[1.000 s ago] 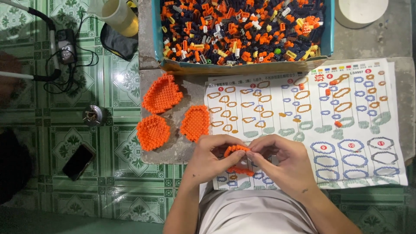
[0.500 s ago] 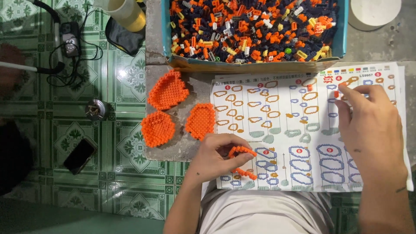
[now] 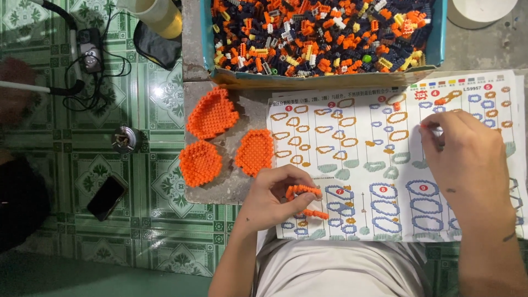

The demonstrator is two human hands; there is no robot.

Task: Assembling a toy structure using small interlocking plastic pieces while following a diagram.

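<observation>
My left hand (image 3: pixel 272 197) pinches a curved, ring-like piece of small orange bricks (image 3: pixel 306 201) over the lower part of a printed instruction sheet (image 3: pixel 357 137). My right hand (image 3: pixel 467 159) is stretched over the sheet's right side, with a tiny orange brick (image 3: pixel 424 126) between its fingertips. A few loose orange bricks (image 3: pixel 441 100) lie on the sheet near its top. Three flat built orange plates (image 3: pixel 212 113), (image 3: pixel 201 163), (image 3: pixel 254 151) rest on the grey slab (image 3: pixel 220 190) to the left of the sheet.
A blue-walled box (image 3: pixel 207 38) full of orange, dark and yellow bricks stands behind the sheet. A yellowish cup (image 3: pixel 159 14) and a white round dish (image 3: pixel 479 11) sit at the back. On the green tiled floor lie a phone (image 3: pixel 106 197), a small metal can (image 3: pixel 125 138) and cables (image 3: pixel 91 52).
My right hand let go of the orange ring and reached out to the right over the sheet, then drew back a little with a tiny brick. My left hand kept the ring.
</observation>
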